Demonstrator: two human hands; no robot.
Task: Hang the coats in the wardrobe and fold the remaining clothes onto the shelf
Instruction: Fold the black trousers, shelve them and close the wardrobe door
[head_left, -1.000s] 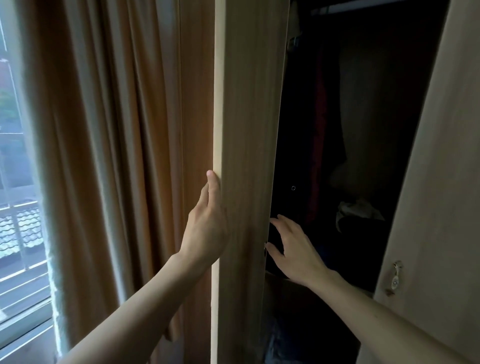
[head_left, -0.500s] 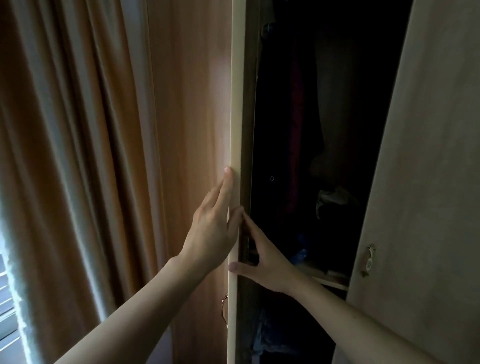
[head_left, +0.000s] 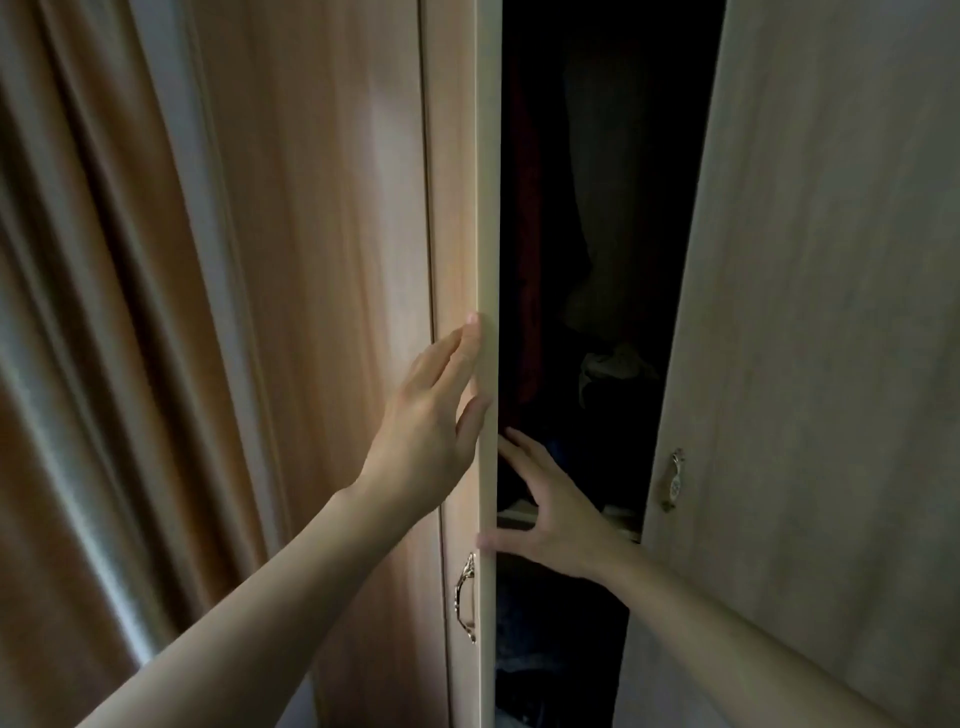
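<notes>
Wardrobe door (head_left: 460, 208) nearer shut

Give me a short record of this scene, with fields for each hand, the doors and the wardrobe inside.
left hand: straight fingers rest on left door, near its edge
right hand: spread; thumb on that door's edge
right door: swung open, handle untouched
inside: dark; red garment hanging, shelf below
beside: curtain, at left

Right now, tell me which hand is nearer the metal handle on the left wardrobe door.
Right. The right hand has its thumb on the door just above the handle; the left hand rests on the same door, far higher up.
</notes>
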